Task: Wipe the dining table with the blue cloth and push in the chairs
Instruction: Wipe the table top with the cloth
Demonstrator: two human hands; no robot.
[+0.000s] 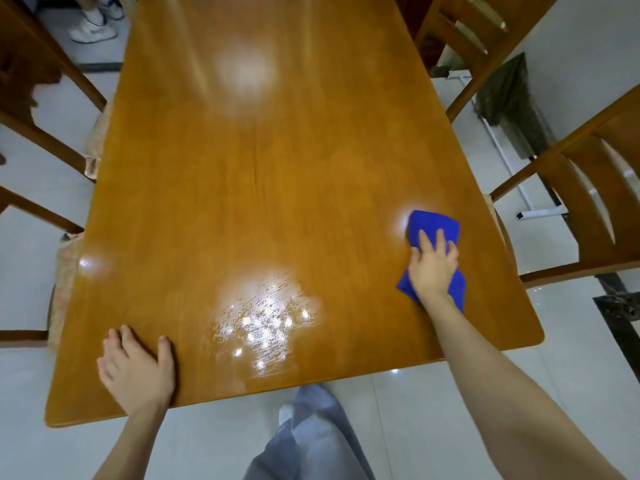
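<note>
Wiping step for sure, chairs come later; right hand [433, 268] has its fingers [440, 241] spread flat, pressing the cloth [433, 224] onto the worktop [259, 168] near the right edge, not really gripping it; left hand [138, 370] lies flat and open by the near edge, holding nothing; cloth is bright blue, bunched a bit under the palm; next move, I'd guess, is a firm sweep left through the streaky wet patch [266, 323]; chairs [588, 209] sit pulled out on both sides.

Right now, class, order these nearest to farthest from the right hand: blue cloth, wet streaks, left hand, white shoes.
1. blue cloth, under right hand
2. wet streaks, near centre
3. left hand, near-left edge
4. white shoes, far-left floor
</note>
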